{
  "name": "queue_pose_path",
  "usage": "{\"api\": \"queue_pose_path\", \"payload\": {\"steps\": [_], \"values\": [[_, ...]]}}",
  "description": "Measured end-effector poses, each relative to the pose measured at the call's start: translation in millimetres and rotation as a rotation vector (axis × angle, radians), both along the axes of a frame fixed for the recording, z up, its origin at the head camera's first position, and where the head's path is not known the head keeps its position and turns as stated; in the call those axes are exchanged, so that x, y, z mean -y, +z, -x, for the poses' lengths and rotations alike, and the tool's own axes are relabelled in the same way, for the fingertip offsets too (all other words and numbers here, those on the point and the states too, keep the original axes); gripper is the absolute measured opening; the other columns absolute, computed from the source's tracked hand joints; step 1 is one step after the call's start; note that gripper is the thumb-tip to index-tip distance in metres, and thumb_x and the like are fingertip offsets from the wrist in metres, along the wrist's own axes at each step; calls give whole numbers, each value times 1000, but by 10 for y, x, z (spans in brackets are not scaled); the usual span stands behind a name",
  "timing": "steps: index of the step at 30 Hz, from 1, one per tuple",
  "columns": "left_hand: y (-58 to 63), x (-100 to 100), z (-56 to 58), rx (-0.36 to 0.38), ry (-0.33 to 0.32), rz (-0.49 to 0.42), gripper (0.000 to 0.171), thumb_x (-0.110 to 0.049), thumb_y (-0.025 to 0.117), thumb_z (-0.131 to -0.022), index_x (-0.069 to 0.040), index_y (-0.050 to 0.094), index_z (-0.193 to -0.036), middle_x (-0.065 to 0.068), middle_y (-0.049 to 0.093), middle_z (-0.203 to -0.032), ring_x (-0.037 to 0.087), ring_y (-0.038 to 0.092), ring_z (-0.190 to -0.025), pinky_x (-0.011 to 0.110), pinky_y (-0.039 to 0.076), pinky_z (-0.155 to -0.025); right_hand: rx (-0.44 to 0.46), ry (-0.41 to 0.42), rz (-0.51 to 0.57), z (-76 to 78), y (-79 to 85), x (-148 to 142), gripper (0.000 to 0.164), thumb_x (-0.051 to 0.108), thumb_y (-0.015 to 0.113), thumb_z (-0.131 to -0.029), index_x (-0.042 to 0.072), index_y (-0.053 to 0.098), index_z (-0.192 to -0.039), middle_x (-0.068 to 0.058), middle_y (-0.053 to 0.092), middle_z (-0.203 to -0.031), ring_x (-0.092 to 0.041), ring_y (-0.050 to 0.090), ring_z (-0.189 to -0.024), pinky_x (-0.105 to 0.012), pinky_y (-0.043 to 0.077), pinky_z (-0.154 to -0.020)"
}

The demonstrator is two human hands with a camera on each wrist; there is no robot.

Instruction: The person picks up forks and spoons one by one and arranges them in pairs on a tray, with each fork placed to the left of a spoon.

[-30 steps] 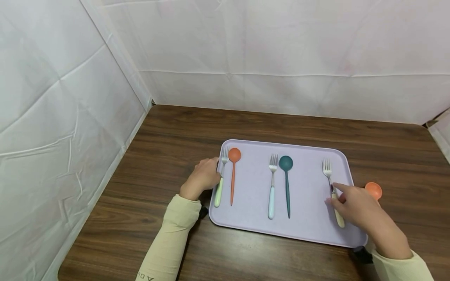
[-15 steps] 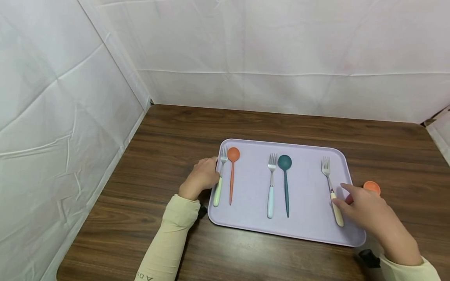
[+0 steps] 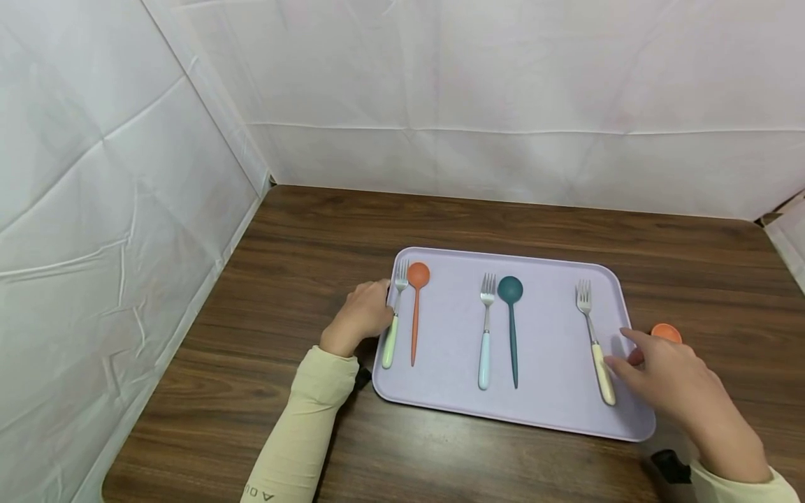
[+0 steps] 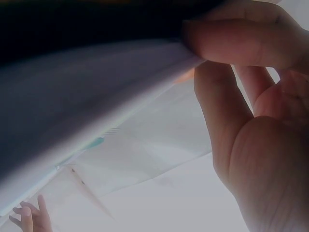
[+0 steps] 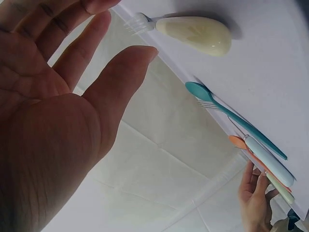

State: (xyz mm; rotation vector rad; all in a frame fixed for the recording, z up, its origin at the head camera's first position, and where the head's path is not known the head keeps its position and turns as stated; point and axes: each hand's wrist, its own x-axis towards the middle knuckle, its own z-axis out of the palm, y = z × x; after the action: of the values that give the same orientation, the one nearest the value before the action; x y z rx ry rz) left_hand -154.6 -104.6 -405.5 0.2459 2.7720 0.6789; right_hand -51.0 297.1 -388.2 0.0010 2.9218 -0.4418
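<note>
At the left edge of a lilac tray [image 3: 446, 328], my left hand [image 3: 360, 316] pinches the rim between thumb and fingers, clearest in the left wrist view. My right hand [image 3: 682, 377] hovers over the tray's right side, fingers spread and holding nothing. Just left of its thumb lies a fork with a cream handle [image 3: 603, 377]. Partly hidden behind this hand is an orange spoon-like bowl [image 3: 666, 332] on the table. Beside the left hand a green-handled fork [image 3: 390, 342] and an orange spoon [image 3: 418, 275] lie on the tray. A light-blue-handled fork [image 3: 484, 360] and a teal spoon [image 3: 510, 289] occupy its middle.
Brown wooden table [image 3: 302, 244] surrounds the tray. White sheeting [image 3: 503, 84] hangs behind it and along the left side.
My right hand has drawn off the cream-handled fork and shifted right, toward the tray's edge, leaving the fork lying on the tray. The left hand stays at the rim.
</note>
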Motion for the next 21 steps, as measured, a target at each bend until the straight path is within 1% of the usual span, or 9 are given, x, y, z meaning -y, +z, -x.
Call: {"api": "queue_pose_path", "payload": {"steps": [5, 8, 10, 14, 16, 18, 20, 21], "values": [[-8, 5, 4, 0, -1, -1, 27, -5, 54, -86, -4, 56, -113, 10, 56, -94, 23, 53, -83, 37, 45, -72, -4, -9, -5, -12, 1, -29, 72, 48, 66, -80, -6, 49, -125, -5, 64, -84, -30, 58, -70, -42, 40, -48], [-14, 8, 6, -2, 2, -1, 27, -5, 54, -86, -4, 56, -113, 10, 56, -94, 23, 52, -83, 37, 45, -73, 5, -12, -3, -14, 6, -44, 74, 48, 67, -80, -7, 49, -126, -7, 64, -84, -29, 58, -70, -42, 40, -48], [-17, 10, 4, -2, 6, -2, 28, -5, 54, -85, -4, 56, -113, 10, 56, -94, 24, 52, -83, 38, 45, -73, 2, -8, -3, -19, 13, -55, 74, 49, 66, -80, -6, 49, -127, -7, 65, -85, -32, 59, -72, -43, 41, -49], [-17, 10, 3, -1, 12, -2, 30, -5, 54, -85, -4, 56, -115, 10, 56, -93, 24, 52, -83, 37, 45, -73, -1, -5, -11, -42, 29, -95, 76, 55, 62, -81, -2, 48, -129, -10, 65, -89, -44, 58, -84, -50, 41, -52], [-14, 7, 5, 1, 12, -5, 30, -5, 54, -85, -5, 56, -115, 10, 56, -94, 24, 52, -82, 37, 45, -72, 0, -9, -24, -56, 27, -123, 78, 59, 60, -80, -1, 47, -129, -14, 65, -95, -48, 55, -89, -53, 40, -54], [-10, 3, 8, 3, 8, -5, 30, -5, 54, -86, -5, 56, -116, 10, 56, -94, 24, 52, -83, 37, 45, -73, -2, -16, -37, -71, 18, -153, 80, 60, 58, -81, -1, 46, -130, -22, 62, -103, -53, 52, -94, -57, 39, -56], [-9, -1, 12, 8, 7, -5, 32, -6, 53, -86, -4, 55, -118, 11, 56, -96, 24, 52, -84, 38, 45, -73, 3, -28, -52, -82, 4, -183, 82, 61, 58, -80, -2, 45, -130, -29, 57, -110, -55, 49, -95, -58, 38, -55], [-8, -3, 13, 9, 7, -3, 32, -6, 53, -86, -4, 55, -119, 11, 56, -97, 24, 52, -84, 38, 45, -74, 7, -36, -57, -88, -3, -199, 83, 62, 58, -79, -2, 44, -130, -30, 56, -110, -56, 49, -93, -58, 38, -54]]}}
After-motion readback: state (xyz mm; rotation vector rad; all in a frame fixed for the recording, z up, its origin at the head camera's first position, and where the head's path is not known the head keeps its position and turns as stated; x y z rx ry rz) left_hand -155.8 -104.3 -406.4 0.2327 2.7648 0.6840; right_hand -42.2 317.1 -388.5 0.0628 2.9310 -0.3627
